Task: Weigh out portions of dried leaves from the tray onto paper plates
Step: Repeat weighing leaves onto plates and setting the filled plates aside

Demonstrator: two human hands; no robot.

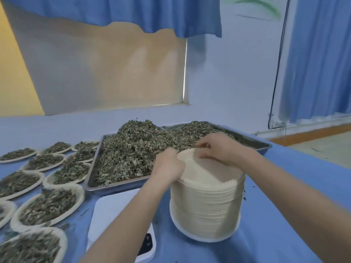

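Nearest the camera, two bare forearms reach in from the bottom edge, the left one crossing over a white scale [121, 223] so that much of its platform and part of its dark display are hidden. Just right of the scale stands a tall stack of paper plates [206, 205] on the blue-covered tabletop [284, 215]. Both hands work at the top of that stack. The left hand [169, 165] sits at the left rim with its fingers curled down over the edge, gripping the plates; the fingertips themselves are out of sight behind the knuckles. The right hand [220, 147] is at the far rim, its fingers [204, 145] bent and pinched together on the edge of the uppermost plate; whether one plate or several are caught cannot be made out. To the left lie filled plates [47, 207] of dried leaves in rows, the nearest ones cut off by the frame edge. Behind the stack a metal tray [114, 186] holds a heaped pile of dried leaves [133, 147], with a second tray [254, 144] touching it farther right, partly hidden by the right hand. Beyond are a pale wall and blue curtains [319, 59].
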